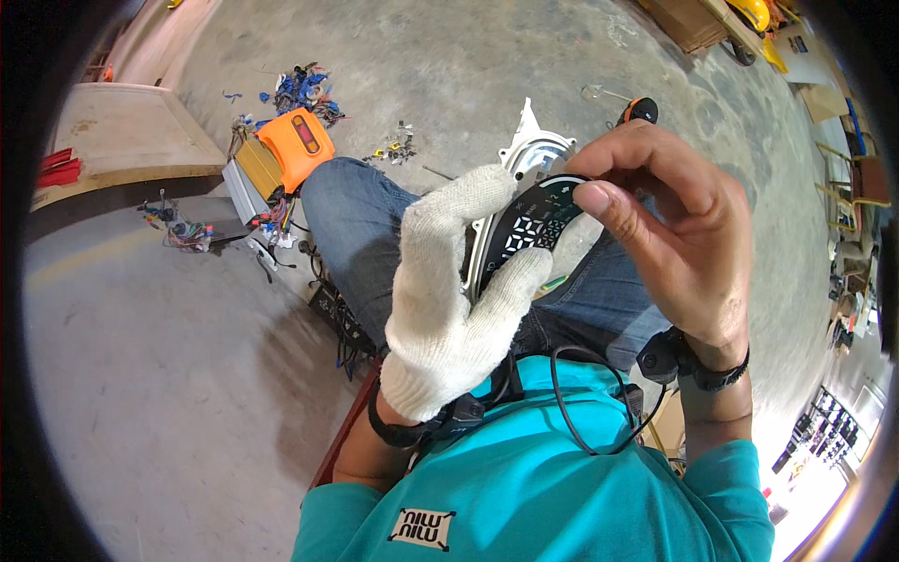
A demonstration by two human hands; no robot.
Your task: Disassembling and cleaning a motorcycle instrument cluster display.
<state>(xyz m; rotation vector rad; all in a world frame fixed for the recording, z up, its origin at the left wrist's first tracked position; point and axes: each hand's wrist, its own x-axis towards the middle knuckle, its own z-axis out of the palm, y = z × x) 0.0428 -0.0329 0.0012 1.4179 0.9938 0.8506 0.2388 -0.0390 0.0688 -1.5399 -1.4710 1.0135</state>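
Observation:
My left hand [445,290], in a white knitted glove, is closed around a dark oval display panel [524,229] with white digit segments. Its thumb presses on the panel's face. Behind the panel is a white plastic housing [534,150] with a pointed tab at its far end; I cannot tell whether the two are joined. My bare right hand [688,220] pinches the panel's upper right edge between thumb and fingers. Both hands are above my lap, and the gloved fingers hide part of the housing.
At left on the floor lie an orange-ended device [298,150], bundled wires [309,91], small connectors [398,145] and more wiring [183,228]. A wooden table [122,126] stands far left. Beyond my right hand is a black-and-orange object [641,110]. Cardboard [688,23] lies at top right.

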